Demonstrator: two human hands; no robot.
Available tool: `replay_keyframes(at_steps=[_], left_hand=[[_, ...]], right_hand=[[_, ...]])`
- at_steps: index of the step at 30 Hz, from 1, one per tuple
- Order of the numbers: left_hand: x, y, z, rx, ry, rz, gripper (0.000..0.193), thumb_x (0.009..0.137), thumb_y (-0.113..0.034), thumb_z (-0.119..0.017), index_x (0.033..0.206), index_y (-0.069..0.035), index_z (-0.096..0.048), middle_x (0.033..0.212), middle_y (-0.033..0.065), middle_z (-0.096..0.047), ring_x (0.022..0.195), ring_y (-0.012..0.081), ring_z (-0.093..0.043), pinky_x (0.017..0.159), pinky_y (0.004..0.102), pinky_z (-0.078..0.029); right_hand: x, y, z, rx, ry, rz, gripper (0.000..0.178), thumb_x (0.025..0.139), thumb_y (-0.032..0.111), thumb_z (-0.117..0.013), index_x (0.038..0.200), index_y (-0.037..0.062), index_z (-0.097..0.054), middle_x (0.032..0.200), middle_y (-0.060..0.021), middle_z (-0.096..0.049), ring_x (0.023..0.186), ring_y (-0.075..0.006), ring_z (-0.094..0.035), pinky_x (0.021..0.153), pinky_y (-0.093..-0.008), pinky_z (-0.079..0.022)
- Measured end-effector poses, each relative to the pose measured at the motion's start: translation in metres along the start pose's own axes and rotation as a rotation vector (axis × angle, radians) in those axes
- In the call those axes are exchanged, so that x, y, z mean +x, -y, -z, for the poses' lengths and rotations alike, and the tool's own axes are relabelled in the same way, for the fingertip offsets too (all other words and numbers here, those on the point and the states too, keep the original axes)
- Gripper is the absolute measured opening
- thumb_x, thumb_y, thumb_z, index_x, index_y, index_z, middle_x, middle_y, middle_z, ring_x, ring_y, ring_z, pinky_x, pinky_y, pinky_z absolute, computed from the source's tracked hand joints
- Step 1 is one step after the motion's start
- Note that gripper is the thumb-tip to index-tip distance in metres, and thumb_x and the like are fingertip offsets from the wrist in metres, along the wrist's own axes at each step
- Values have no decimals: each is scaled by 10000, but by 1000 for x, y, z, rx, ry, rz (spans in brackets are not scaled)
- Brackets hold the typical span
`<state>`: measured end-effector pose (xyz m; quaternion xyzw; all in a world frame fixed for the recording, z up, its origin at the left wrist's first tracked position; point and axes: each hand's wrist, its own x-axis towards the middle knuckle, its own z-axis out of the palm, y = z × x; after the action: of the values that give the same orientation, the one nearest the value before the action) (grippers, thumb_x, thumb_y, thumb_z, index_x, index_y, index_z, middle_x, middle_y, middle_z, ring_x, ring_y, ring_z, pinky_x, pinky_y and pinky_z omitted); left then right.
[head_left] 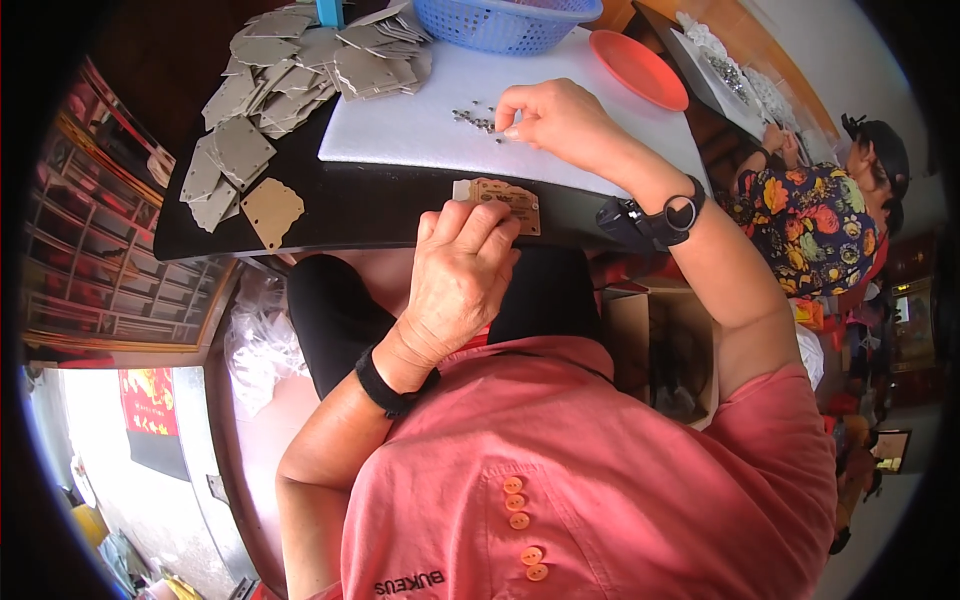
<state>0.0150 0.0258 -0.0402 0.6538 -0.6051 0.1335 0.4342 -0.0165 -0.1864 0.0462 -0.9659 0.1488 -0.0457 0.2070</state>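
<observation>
My left hand [465,262] holds a tan printed card [522,206] with a scalloped edge at the table's front edge, its fingers closed over the card's left part. A paler patch shows beside the fingertips. Above the white foam sheet [400,137], my right hand [560,118] is closed in a pinch, thumb and forefinger together. Whatever lies between those fingertips is too small to make out. Just left of them, several small dark metal pieces [475,119] are scattered on the sheet.
A heap of grey cards [265,75] covers the table's left side, with a single tan card [272,212] near the front. At the back stand a blue plastic basket [505,28] and a red plate [640,68]. Another person [815,215] works at the right. An open cardboard box [655,345] sits below.
</observation>
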Motion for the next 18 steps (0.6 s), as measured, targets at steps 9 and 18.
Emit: replay_keyframes(at_steps=[9, 18], left_hand=[[4, 2, 6, -102, 40, 43, 278, 766, -75, -751, 1034, -43, -686, 1130, 78, -634, 973, 282, -556, 822, 400, -430], [2, 0, 3, -76, -9, 12, 274, 730, -55, -739, 997, -42, -677, 1102, 80, -628, 956, 280, -555, 806, 400, -418]], right_hand=[[4, -11, -13, -65, -51, 136, 94, 813, 139, -650, 884, 86, -679, 699, -79, -657, 648, -215, -628, 617, -361, -472], [-25, -10, 1, -24, -61, 31, 95, 828, 190, -663, 872, 118, -708, 790, -88, -705, 772, -287, -678, 700, -420, -510]])
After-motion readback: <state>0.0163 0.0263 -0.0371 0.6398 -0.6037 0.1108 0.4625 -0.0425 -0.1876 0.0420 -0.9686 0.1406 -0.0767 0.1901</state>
